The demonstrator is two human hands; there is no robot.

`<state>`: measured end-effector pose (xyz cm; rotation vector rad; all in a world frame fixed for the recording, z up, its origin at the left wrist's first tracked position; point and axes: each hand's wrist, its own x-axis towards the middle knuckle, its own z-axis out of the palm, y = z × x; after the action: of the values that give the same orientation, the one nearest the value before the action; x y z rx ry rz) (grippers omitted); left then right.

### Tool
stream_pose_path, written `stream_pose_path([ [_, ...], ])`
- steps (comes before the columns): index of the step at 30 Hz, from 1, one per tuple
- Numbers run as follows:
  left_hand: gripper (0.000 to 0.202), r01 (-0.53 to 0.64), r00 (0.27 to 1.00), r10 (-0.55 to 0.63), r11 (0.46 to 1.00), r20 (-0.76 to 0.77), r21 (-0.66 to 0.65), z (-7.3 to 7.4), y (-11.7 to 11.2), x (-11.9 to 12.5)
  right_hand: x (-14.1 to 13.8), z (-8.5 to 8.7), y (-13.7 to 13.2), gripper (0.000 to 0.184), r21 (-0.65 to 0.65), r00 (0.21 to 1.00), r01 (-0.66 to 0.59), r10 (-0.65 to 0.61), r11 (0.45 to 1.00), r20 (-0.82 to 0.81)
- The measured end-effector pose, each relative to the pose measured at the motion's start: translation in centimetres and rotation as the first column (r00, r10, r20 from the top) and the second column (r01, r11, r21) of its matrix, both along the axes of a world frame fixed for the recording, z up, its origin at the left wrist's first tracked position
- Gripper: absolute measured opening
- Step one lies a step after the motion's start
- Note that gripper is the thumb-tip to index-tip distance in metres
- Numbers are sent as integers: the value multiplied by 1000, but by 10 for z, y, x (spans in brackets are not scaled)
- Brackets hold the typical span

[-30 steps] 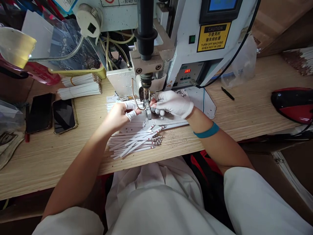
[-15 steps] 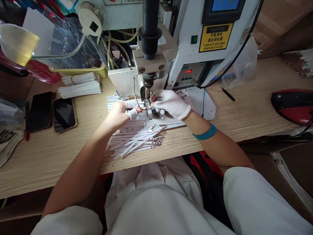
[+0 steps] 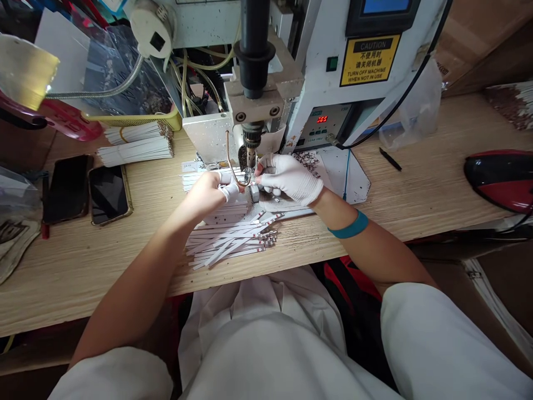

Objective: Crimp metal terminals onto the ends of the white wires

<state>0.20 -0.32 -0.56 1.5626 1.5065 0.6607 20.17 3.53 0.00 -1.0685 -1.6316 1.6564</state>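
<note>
Left hand (image 3: 207, 195) is bare, curled at the press tip (image 3: 250, 158) of the machine, with white wrapping on its fingers; whether it grips anything cannot be confirmed. Right hand (image 3: 289, 179), white-gloved, is closed in a pinch on a white strip (image 3: 259, 181) just beside the tip. A loose pile of strips (image 3: 227, 244) lies on the counter (image 3: 83, 278) directly below the hands. Banded strip bundles (image 3: 135, 151) and phones (image 3: 109, 194) sit further left.

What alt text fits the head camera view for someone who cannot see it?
A white-gloved right hand and a left hand with white-wrapped fingers handle narrow white strips under a black press column of a white machine on a pale wood workbench.
</note>
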Motion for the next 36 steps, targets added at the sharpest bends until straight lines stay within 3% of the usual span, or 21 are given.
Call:
stream_pose_path([
  [12, 26, -23, 999, 23, 999, -22, -35, 8, -2, 2, 2, 0, 1, 13, -21, 1000, -24, 24, 999, -12],
  [19, 26, -56, 996, 53, 998, -68, -41, 5, -1, 1, 3, 0, 1, 14, -27, 1000, -30, 30, 999, 6],
  [26, 30, -18, 997, 17, 1000, -74, -13, 8, 0, -1, 4, -1, 4, 16, -20, 999, -40, 40, 999, 4],
  [28, 32, 1, 995, 0, 1000, -104, 5, 16, -4, -5, 12, 1, 10, 15, 31, 999, -37, 36, 999, 30],
  [31, 32, 64, 974, -60, 998, -219, 12, 30, -15, -12, 30, 5, 22, 10, 244, 988, -11, -26, 970, 149],
  [33, 31, 160, 949, -160, 987, -273, -20, 35, -22, -14, 39, 6, 28, 8, 392, 961, -55, -57, 918, 270],
  [36, 26, 299, 884, -289, 954, -367, -31, 33, -30, -13, 43, 4, 29, 10, 468, 911, -179, -33, 865, 410],
])
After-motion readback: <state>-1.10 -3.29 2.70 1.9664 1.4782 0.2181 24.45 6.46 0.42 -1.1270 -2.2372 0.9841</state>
